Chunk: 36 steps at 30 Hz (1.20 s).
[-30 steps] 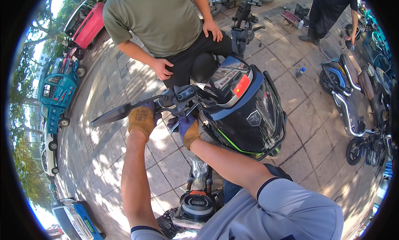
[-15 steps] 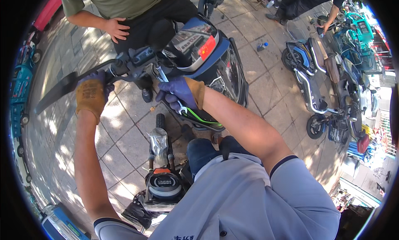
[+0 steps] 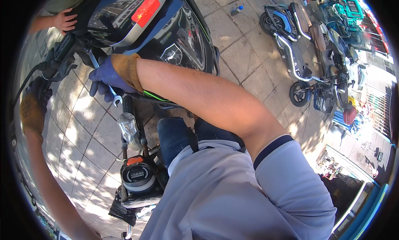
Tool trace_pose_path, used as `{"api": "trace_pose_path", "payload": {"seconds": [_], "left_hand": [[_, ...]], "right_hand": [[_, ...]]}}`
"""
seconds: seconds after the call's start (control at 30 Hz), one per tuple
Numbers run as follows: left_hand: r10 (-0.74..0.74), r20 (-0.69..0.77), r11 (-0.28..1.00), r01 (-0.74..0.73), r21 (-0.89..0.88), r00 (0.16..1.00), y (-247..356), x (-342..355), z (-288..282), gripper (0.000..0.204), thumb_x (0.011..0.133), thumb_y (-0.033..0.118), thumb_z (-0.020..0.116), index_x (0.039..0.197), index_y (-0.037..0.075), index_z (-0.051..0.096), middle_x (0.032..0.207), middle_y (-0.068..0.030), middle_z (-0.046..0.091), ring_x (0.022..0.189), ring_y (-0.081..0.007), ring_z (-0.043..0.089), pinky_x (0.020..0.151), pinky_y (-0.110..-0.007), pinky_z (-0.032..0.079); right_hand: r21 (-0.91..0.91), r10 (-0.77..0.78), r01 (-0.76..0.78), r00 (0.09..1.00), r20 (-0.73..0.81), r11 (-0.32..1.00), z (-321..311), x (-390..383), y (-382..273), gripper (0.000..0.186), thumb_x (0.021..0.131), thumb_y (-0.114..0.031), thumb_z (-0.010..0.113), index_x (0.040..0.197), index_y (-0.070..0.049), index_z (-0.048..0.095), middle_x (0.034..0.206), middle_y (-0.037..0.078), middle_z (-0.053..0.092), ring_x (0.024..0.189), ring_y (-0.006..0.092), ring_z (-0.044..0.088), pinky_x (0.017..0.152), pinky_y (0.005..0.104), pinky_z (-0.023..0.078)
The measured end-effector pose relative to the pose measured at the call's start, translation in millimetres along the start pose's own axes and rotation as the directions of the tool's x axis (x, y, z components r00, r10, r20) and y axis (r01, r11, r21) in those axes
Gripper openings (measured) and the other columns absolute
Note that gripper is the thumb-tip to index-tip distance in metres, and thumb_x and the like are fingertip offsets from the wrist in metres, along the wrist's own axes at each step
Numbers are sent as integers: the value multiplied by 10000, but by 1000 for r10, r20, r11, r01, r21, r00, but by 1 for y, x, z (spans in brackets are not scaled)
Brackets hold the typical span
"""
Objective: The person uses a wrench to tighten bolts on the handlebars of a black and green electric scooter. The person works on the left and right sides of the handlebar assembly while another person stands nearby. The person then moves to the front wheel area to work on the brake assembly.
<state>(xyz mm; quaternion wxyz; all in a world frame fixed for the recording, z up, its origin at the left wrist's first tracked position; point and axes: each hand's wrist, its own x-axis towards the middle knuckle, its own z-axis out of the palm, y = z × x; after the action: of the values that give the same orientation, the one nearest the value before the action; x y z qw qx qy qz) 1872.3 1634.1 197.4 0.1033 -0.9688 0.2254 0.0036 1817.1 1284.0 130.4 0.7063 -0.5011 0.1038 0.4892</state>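
Gripping the wrench (image 3: 94,60) mid-shaft, R hand (image 3: 111,76) is closed round it, prob. to leave both ends free; wrench slants L of the dark bike's front panel (image 3: 183,42), far end up by the handlebar (image 3: 50,68), contact unclear. L hand (image 3: 35,99) wraps the bar's L end, prob. to steady it. Room's tight on R, panel edge right by the wrist; open paving (image 3: 77,132) lies L & near, w/ a round lamp-like unit (image 3: 138,172) nearer.

Tiled pvmt (image 3: 257,61) w/ bottle (image 3: 237,10), scooters (image 3: 318,36)
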Motion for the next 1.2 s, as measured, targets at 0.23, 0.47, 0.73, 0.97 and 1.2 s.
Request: {"api": "trace_pose_path", "payload": {"seconds": [0.23, 0.47, 0.73, 0.97, 1.2], "left_hand": [[-65, 44, 856, 33, 516, 997, -59, -30, 28, 457, 925, 177, 707, 1340, 15, 605, 1269, -220, 672, 1176, -395, 631, 1022, -470, 486], [-32, -5, 980, 32, 198, 999, 8, -9, -9, 452, 880, 129, 719, 1306, 27, 611, 1152, -214, 679, 1093, -412, 628, 926, -496, 492], [-107, 71, 971, 89, 220, 992, -7, -16, 3, 482, 960, 270, 684, 1402, 94, 606, 1251, -194, 691, 1168, -403, 631, 986, -501, 484], [-56, 25, 996, 55, 70, 998, 23, -5, -18, 460, 929, 217, 727, 1354, 64, 642, 1137, -199, 732, 1053, -411, 673, 911, -484, 522], [116, 1, 983, -115, 141, 993, -1, -5, -12, 455, 922, 114, 693, 1368, 65, 625, 1240, -162, 716, 1059, -359, 689, 896, -429, 542]], "right_hand": [[-105, 28, -20, 997, 78, 994, -6, 6, 2, 413, 1101, -297, 446, 1007, -49, 763, 740, 37, 632, 622, 171, 655, 587, 325, 502], [-40, 41, -38, 996, 82, 999, -9, 6, 2, 409, 1089, -276, 485, 938, -5, 752, 686, 90, 632, 565, 224, 664, 525, 393, 541], [-53, 46, -42, 997, 58, 998, -6, -1, -2, 396, 1064, -263, 504, 905, -1, 756, 681, 96, 649, 550, 227, 664, 517, 384, 518], [-50, 45, -43, 998, 36, 998, -4, -2, -2, 410, 1068, -262, 500, 887, 5, 753, 666, 96, 638, 543, 228, 655, 523, 402, 532], [-81, 25, -14, 990, 138, 997, -7, 30, 12, 504, 1099, -365, 403, 978, -29, 759, 810, 138, 736, 650, 245, 724, 579, 469, 613]]}}
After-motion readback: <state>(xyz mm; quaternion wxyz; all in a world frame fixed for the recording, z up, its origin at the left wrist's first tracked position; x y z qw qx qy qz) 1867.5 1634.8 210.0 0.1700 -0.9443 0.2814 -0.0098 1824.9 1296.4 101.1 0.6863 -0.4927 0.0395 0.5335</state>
